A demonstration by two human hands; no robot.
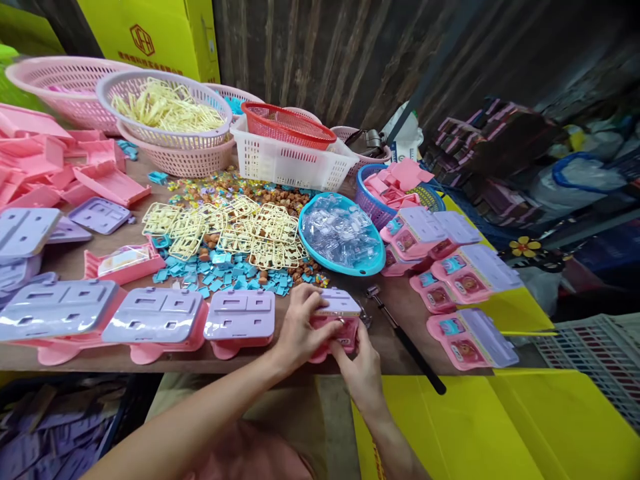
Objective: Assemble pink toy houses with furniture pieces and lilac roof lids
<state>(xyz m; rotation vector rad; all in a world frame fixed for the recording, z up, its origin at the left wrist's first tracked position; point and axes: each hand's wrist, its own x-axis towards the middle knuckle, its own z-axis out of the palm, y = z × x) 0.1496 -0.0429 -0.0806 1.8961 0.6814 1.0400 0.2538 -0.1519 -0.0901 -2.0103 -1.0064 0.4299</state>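
My left hand grips a small pink and lilac plastic toy case from the left, fingers over its lilac lid and thumb across the pink front. My right hand closes on the same case from the right and below, its thumb low on the front. Clear covering shows over the pink part; what lies under my fingers is hidden. To the left, a row of similar cases with lilac lids stands along the table's front edge. A thin metal rod with a black handle lies right of my hands.
Beyond my hands are loose turquoise pieces, cream frames and a turquoise basin of clear plastic parts. Finished-looking cases sit at right. Baskets line the back; pink trays pile at left.
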